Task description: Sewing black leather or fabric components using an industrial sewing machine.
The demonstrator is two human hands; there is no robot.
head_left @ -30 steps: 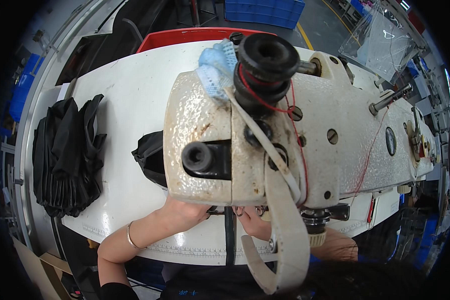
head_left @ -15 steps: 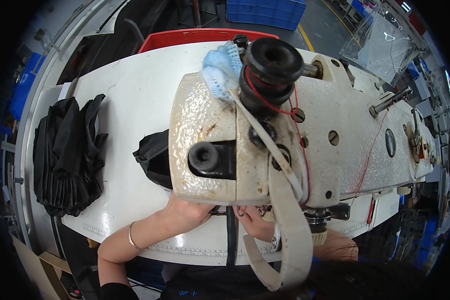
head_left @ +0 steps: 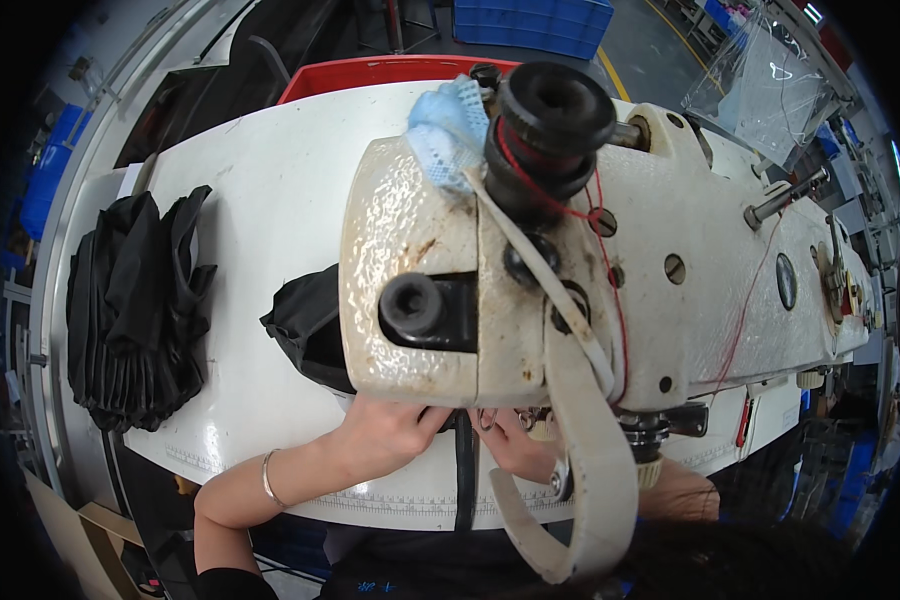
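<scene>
Under the head of a white sewing machine (head_left: pixel 410 210), my left hand (head_left: pixel 385 435) is closed with its fingers curled; what they pinch is hidden by the machine. My right hand (head_left: pixel 518 445) lies to the right of it, fingers bent beside small metal rings (head_left: pixel 487 419), and the machine covers its fingertips. Between both hands a narrow black strip (head_left: pixel 465 475) runs down over the table's front edge. A dark cloth piece (head_left: pixel 305 320) sticks out to the left from beneath the machine head. Red thread (head_left: pixel 618 330) winds round the black knob on top.
At the left of the white table (head_left: pixel 250 210) lies a pile of folded black cloth (head_left: pixel 135 320). A light blue cloth (head_left: pixel 445 135) is tucked on the machine. Behind the table stand a red bin (head_left: pixel 390 70) and a blue crate (head_left: pixel 532 25). A curved pale guard (head_left: pixel 600 480) hangs near my right hand.
My left hand has shifted slightly to the right, nearer the black strip. The black cloth beneath the machine head has moved a little leftward. The machine appears slightly farther right in view.
</scene>
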